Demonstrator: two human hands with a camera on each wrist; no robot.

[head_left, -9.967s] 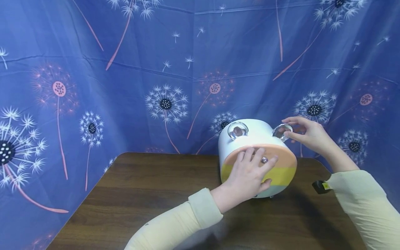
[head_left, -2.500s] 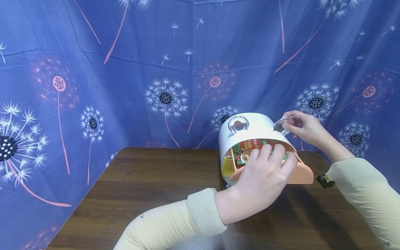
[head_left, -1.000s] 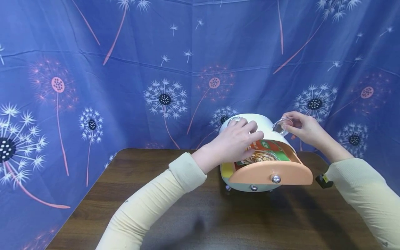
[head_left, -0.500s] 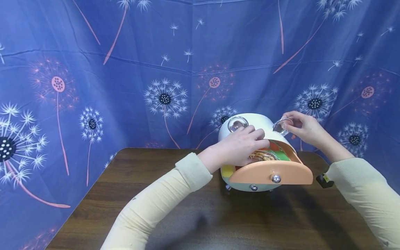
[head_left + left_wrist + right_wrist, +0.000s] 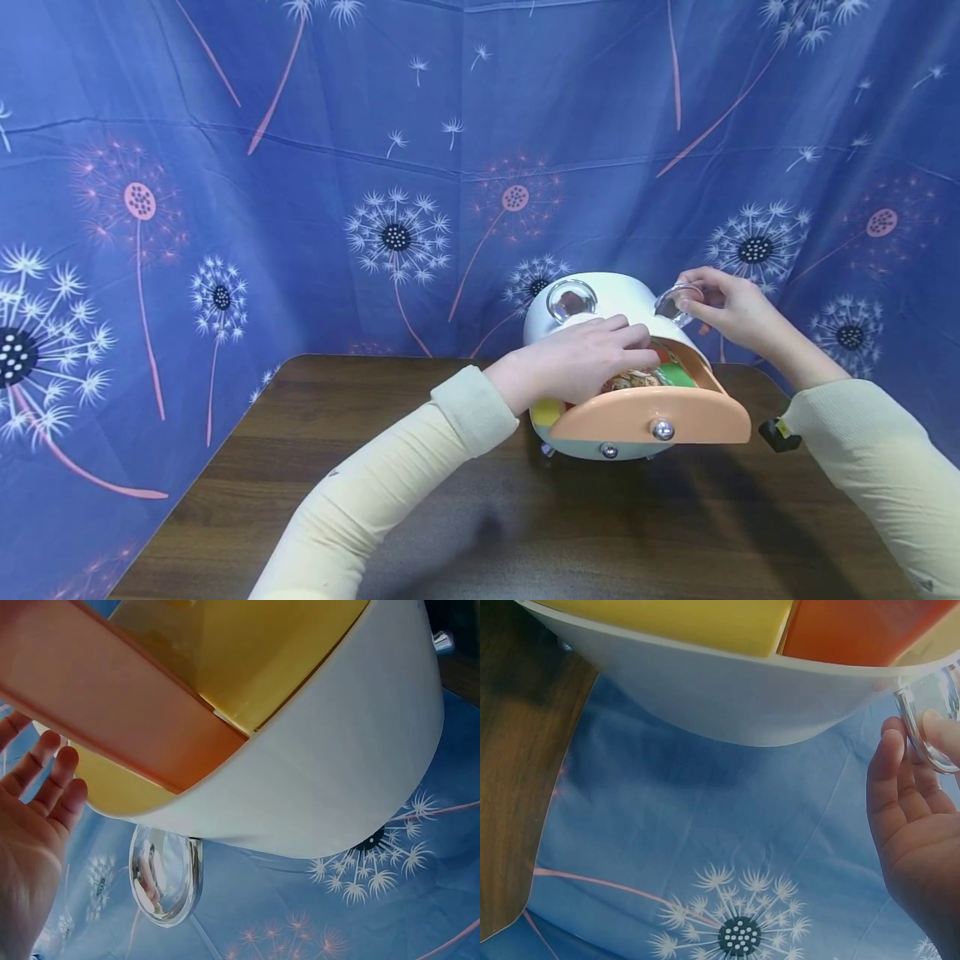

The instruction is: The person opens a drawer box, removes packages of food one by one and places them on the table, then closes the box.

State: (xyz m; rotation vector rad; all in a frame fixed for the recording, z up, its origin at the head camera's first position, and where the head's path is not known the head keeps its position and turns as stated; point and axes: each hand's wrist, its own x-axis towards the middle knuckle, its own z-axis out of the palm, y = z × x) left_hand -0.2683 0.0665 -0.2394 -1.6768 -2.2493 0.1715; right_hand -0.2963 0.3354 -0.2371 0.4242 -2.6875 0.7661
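A white rounded drawer box (image 5: 618, 292) has chrome, ear-like rings on top. Its peach upper drawer (image 5: 622, 418) is pulled out, with a colourful food packet (image 5: 678, 373) inside. My left hand (image 5: 581, 360) reaches over the drawer's left side, knuckles bent above the packet and partly covering it. In the left wrist view its fingers (image 5: 64, 769) are loosely bent beside the drawer edge, no object between them; the thumb is hidden. At the box's right, my right hand (image 5: 735, 310) pinches the right chrome ear (image 5: 909, 724) between thumb and fingers.
The box stands on short metal feet at the back right of a dark wooden table (image 5: 360, 417). A yellow compartment (image 5: 277, 652) lies below the peach drawer. A blue dandelion-print cloth (image 5: 300, 250) hangs behind. Near the right sleeve is a small black object (image 5: 778, 435).
The upper drawer, closed ten seconds ago, is now out. My left hand left its front, moved to the left side and then slid right over the packet. The right hand stays at the ear.
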